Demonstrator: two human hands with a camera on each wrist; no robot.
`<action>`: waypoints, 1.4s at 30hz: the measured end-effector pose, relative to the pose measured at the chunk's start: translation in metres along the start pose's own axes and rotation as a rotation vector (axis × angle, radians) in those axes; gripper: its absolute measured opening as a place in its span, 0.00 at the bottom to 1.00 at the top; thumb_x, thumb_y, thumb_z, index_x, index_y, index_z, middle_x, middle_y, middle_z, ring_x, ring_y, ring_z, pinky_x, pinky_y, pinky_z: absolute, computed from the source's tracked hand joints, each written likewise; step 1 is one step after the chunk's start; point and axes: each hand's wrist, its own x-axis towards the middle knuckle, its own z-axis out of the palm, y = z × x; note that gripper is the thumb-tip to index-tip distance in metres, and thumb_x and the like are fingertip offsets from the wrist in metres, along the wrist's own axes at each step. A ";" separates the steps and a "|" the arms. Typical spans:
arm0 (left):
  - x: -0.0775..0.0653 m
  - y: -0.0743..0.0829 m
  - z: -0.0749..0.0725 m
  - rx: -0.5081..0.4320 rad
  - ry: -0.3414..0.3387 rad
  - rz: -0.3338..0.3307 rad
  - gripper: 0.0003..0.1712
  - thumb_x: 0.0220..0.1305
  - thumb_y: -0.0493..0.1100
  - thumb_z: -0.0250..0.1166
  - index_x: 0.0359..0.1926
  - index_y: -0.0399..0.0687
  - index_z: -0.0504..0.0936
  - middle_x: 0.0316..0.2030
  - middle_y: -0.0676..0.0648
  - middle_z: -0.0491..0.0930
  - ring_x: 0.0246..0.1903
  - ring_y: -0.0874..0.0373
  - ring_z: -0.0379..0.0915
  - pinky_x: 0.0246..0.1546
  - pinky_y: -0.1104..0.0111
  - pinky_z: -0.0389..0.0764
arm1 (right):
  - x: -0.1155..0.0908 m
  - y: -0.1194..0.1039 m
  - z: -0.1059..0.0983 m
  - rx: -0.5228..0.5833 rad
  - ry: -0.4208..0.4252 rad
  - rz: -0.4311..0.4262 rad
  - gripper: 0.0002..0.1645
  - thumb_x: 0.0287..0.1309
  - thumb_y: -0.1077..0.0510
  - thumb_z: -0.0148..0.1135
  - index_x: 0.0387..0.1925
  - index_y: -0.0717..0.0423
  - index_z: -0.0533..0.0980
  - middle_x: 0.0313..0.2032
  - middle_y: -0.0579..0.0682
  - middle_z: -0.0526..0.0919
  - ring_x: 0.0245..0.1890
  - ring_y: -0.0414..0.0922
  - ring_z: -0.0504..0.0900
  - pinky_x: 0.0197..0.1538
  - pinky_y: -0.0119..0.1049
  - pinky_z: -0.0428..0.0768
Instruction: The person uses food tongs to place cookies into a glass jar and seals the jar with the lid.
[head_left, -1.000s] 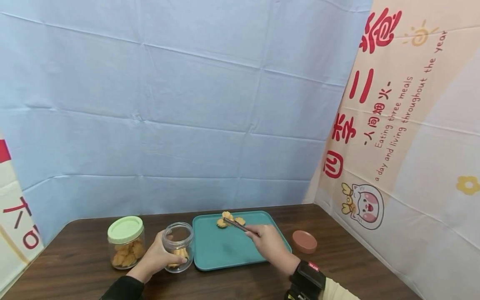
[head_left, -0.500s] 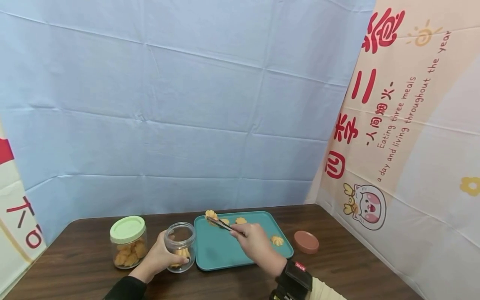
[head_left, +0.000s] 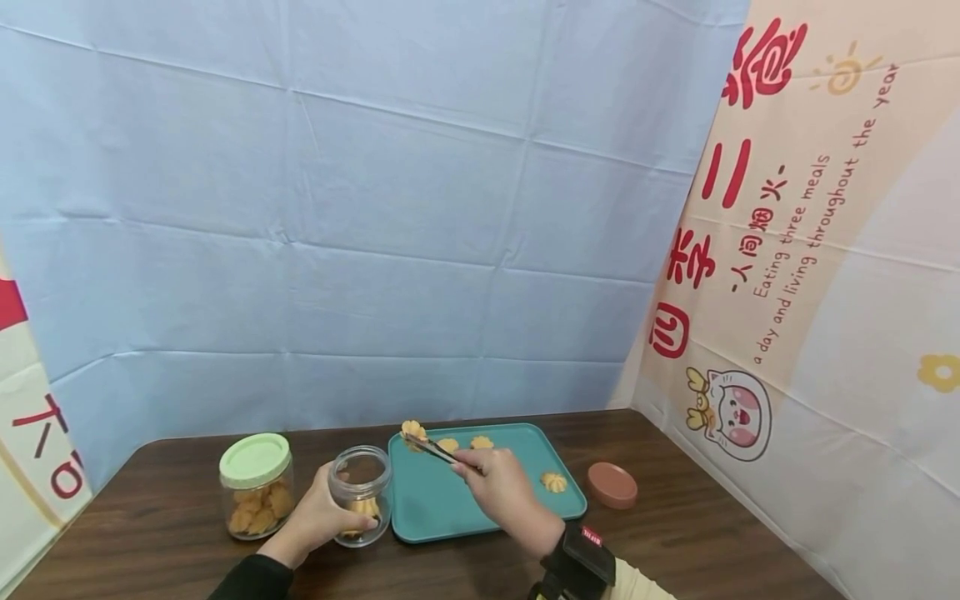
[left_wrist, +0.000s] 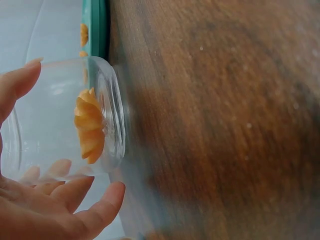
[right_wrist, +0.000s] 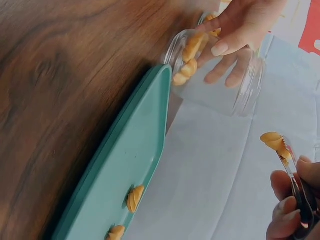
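My left hand [head_left: 313, 515] grips a clear, lidless jar [head_left: 380, 487] on the table, thumb at the front. A few ridged, flower-shaped cookies [left_wrist: 90, 127] lie at the jar's bottom. The tongs [head_left: 437, 451] are in my right hand [head_left: 504, 490], and their tips pinch a cookie [head_left: 412, 431]. That cookie hangs above the far left corner of the teal tray [head_left: 450, 510], apart from the jar, as the right wrist view shows. On the tray lie three more cookies: one loose cookie [head_left: 554, 481] at the right and two near the far edge.
A second jar [head_left: 256, 492], full of cookies under a pale green lid [head_left: 255, 458], stands left of my left hand. To the tray's right lies a reddish-brown round lid [head_left: 612, 485]. Cloth backdrops [head_left: 390, 250] rise behind and beside the wooden table [head_left: 450, 571].
My right hand has moved left with the tongs, carrying the pinched cookie from over the other cookies toward the jar. The cookie at the tray's right has come into view. My left hand stays put.
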 end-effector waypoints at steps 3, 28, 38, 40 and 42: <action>-0.001 -0.001 -0.002 -0.004 0.009 -0.004 0.58 0.44 0.33 0.77 0.67 0.25 0.48 0.56 0.27 0.66 0.52 0.38 0.71 0.47 0.53 0.77 | 0.002 -0.003 0.004 0.017 0.006 0.002 0.13 0.63 0.62 0.61 0.48 0.62 0.83 0.39 0.56 0.86 0.18 0.33 0.69 0.22 0.29 0.66; -0.011 -0.015 -0.017 -0.044 0.095 -0.005 0.58 0.43 0.31 0.77 0.68 0.26 0.49 0.60 0.26 0.64 0.56 0.34 0.67 0.47 0.52 0.77 | 0.023 -0.021 0.046 0.145 -0.029 -0.068 0.12 0.63 0.62 0.61 0.46 0.62 0.83 0.35 0.53 0.86 0.19 0.34 0.70 0.20 0.29 0.65; -0.006 -0.014 -0.011 -0.012 0.127 0.035 0.59 0.40 0.32 0.80 0.68 0.26 0.52 0.58 0.28 0.66 0.53 0.39 0.70 0.47 0.51 0.77 | 0.027 -0.020 0.053 0.118 0.039 -0.072 0.11 0.63 0.63 0.62 0.44 0.62 0.84 0.29 0.50 0.84 0.19 0.34 0.66 0.21 0.30 0.65; -0.002 -0.011 -0.006 -0.012 0.119 0.053 0.59 0.39 0.32 0.80 0.68 0.27 0.52 0.58 0.29 0.66 0.53 0.39 0.70 0.48 0.51 0.76 | 0.025 -0.019 0.051 0.093 0.059 -0.061 0.11 0.62 0.63 0.62 0.44 0.63 0.84 0.30 0.51 0.84 0.19 0.35 0.67 0.21 0.30 0.65; -0.001 -0.009 -0.001 -0.016 0.110 0.064 0.59 0.39 0.32 0.80 0.68 0.27 0.53 0.58 0.30 0.67 0.53 0.40 0.70 0.48 0.51 0.76 | 0.024 -0.018 0.048 0.073 0.060 -0.051 0.11 0.63 0.62 0.62 0.44 0.62 0.84 0.31 0.52 0.85 0.20 0.35 0.69 0.22 0.30 0.66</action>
